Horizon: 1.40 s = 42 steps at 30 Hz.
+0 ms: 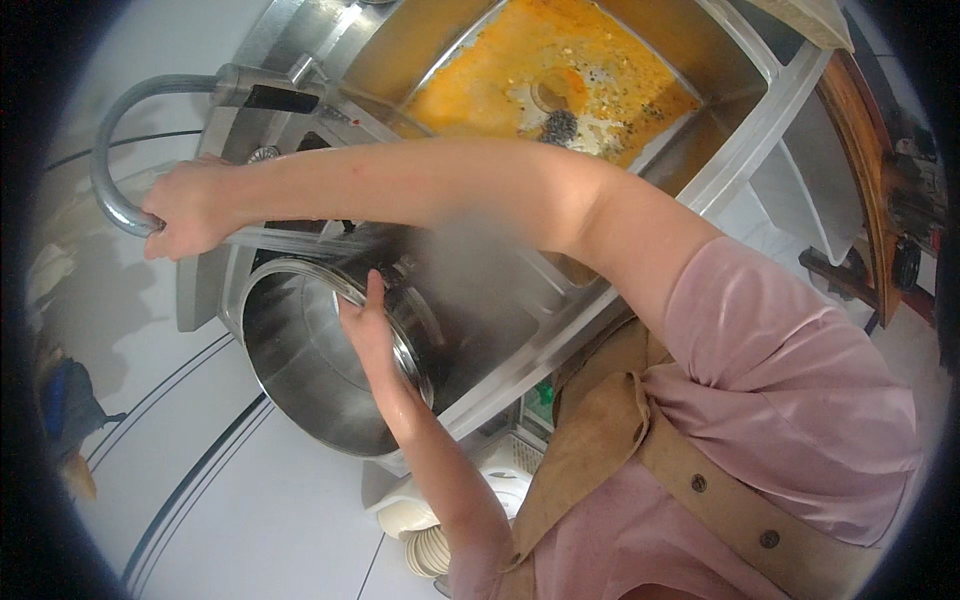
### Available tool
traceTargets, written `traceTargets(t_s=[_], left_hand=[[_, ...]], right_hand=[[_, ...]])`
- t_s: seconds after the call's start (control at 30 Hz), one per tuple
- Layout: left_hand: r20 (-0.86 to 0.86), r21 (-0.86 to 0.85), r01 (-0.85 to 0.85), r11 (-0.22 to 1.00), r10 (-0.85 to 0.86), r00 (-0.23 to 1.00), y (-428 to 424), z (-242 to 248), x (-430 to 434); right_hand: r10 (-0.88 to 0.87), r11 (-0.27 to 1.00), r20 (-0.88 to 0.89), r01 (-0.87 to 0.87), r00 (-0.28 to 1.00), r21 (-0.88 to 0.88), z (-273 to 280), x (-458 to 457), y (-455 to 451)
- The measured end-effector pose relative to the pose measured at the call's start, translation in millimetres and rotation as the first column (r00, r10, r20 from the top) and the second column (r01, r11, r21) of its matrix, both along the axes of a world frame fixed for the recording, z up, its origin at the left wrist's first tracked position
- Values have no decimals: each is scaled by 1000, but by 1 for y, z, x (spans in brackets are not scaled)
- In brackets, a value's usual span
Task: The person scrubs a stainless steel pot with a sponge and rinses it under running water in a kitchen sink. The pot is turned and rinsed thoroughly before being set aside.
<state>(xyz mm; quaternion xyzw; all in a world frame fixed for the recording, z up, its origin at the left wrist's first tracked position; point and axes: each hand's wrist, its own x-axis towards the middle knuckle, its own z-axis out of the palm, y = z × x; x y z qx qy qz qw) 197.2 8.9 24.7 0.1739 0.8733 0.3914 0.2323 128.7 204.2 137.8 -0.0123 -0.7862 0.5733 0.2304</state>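
My right hand [191, 210] is closed around the end of the faucet's curved metal spout hose [112, 176] at the left. Water sprays from beside it, rightward, past the upper rim of a large stainless steel pot [315, 375]. That pot is tilted over the near basin, its open mouth towards me and its inside wet. My left hand [367, 322] grips the pot's right rim, thumb raised. Behind my right forearm, the other sink basin [480, 82] holds orange, oily residue with dark bits, and a metal scourer [559, 127] lies near its drain. Part of the near basin is hidden by my arm and blur.
The faucet body [262, 86] with its lever stands at the upper left. A metal sink edge [525, 367] runs between me and the basins. Below the pot are a white basket [514, 457] and stacked pale bowls [427, 551]. A wooden board or panel [862, 172] stands at the right.
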Motion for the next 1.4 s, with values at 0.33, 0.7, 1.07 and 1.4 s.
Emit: traceTargets(t_s=[0.33,0.7,1.07,1.4], left_hand=[[48,162,-125,979,118,992,25,-17,-47],[37,-112,261,959,-259,965,-25,14,17],[283,-264,454,851,-382,880,-84,26,11],[-24,-244,260,934,-274,961,-34,16,-2]], right_hand=[[-14,1000,-33,14,999,-2,-3,8,1],[43,991,-9,-43,999,-126,-2,-9,-3],[63,996,-21,-65,998,-65,2,-1,0],[-26,1000,4,26,1000,2,1,6,-2]])
